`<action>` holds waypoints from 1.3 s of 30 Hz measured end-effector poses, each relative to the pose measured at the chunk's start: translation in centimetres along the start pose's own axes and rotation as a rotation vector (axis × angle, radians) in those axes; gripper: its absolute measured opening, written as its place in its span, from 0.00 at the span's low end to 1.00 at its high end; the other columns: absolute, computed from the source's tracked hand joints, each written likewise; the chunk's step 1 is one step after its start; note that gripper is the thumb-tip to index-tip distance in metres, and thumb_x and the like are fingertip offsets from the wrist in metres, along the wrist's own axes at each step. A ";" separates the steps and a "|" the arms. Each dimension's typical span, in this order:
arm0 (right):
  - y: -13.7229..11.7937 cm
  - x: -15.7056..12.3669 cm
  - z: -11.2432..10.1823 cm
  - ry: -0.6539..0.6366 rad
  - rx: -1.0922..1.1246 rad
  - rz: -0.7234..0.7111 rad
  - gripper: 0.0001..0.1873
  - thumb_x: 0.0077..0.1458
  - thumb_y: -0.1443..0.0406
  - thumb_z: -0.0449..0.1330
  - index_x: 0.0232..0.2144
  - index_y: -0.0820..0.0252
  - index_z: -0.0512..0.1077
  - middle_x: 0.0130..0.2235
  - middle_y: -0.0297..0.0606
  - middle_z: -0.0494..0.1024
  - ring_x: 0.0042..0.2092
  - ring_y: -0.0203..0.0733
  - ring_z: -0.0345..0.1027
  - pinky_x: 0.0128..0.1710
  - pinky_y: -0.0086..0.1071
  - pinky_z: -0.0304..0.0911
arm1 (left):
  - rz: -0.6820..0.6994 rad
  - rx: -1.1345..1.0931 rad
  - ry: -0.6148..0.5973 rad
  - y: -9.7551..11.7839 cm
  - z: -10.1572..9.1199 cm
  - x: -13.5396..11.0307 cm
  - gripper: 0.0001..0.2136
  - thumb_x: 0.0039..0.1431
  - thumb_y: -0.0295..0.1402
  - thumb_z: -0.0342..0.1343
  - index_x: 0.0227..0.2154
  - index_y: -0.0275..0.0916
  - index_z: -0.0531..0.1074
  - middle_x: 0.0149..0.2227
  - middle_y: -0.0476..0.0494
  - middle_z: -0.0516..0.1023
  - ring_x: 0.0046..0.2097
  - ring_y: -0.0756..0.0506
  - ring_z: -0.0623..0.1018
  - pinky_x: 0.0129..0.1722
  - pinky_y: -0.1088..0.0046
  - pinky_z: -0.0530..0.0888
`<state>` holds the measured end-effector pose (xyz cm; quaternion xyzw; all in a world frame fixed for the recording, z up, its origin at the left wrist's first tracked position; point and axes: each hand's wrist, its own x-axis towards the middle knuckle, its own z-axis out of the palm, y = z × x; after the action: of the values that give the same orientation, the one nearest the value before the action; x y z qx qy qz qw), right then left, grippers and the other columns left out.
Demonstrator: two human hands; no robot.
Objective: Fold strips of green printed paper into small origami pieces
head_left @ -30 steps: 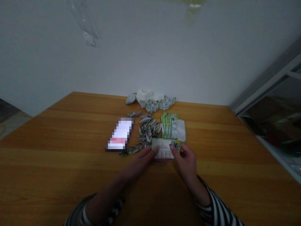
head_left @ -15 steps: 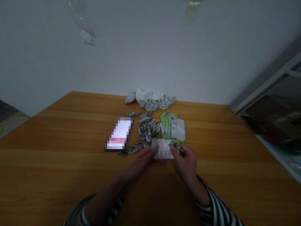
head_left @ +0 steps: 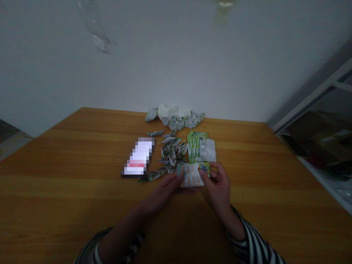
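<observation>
White, orange and green printing covers the small paper sheet [head_left: 191,176] that the head view shows near the middle of the wooden table [head_left: 261,179], held up between both hands with its printed face toward the camera. The left hand [head_left: 165,186] has the sheet's left end pinched, thumb on top and fingers running beneath it. The right hand [head_left: 220,185] grips the other end, thumb pressed on the face beside a dark-blue and yellow picture, its fingers curled behind the edge; neither hand is spread wide. Just beyond the sheet lies a fanned pile of green-and-white cards [head_left: 202,148], overlapping one another. To the left of that pile, close against it, is a loose heap of folded paper pieces [head_left: 172,150], and one more narrow folded strip [head_left: 151,177] lies near the left hand. Further left, apart from the heap, a phone [head_left: 139,157] rests flat on the table, its bright screen blurred into blocks. At the far edge, before the pale wall [head_left: 176,62], a row of folded paper shapes [head_left: 177,123] sits in front of crumpled white tissue [head_left: 167,110]. Striped sleeves [head_left: 254,244] cover both forearms in part.
</observation>
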<state>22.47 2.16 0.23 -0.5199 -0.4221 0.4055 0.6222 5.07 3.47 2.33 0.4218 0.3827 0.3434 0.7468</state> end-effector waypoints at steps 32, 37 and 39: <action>0.7 -1.8 1.3 -0.088 -0.274 -0.130 0.18 0.60 0.58 0.54 0.23 0.62 0.72 0.22 0.35 0.73 0.23 0.36 0.67 0.23 0.26 0.63 | 0.159 0.091 0.327 -1.5 0.1 2.0 0.15 0.51 0.43 0.62 0.24 0.33 0.75 0.23 0.45 0.78 0.25 0.48 0.76 0.26 0.75 0.71; 0.7 -1.8 1.5 -0.013 -0.229 -0.121 0.17 0.60 0.59 0.54 0.24 0.62 0.72 0.22 0.34 0.73 0.24 0.36 0.67 0.25 0.27 0.64 | 0.205 0.106 0.198 -1.7 0.5 1.9 0.12 0.55 0.40 0.60 0.34 0.35 0.77 0.32 0.43 0.82 0.32 0.45 0.79 0.34 0.72 0.75; 0.8 -1.8 1.5 0.010 -0.229 -0.131 0.17 0.60 0.59 0.55 0.23 0.62 0.71 0.22 0.33 0.72 0.24 0.36 0.66 0.25 0.27 0.64 | 0.182 0.102 0.128 -1.7 0.6 1.9 0.13 0.55 0.40 0.59 0.38 0.35 0.77 0.36 0.41 0.82 0.35 0.43 0.80 0.37 0.69 0.75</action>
<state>20.43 1.02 -0.58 -0.5609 -0.4954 0.3106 0.5861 6.78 4.09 0.46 0.4693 0.4067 0.4159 0.6644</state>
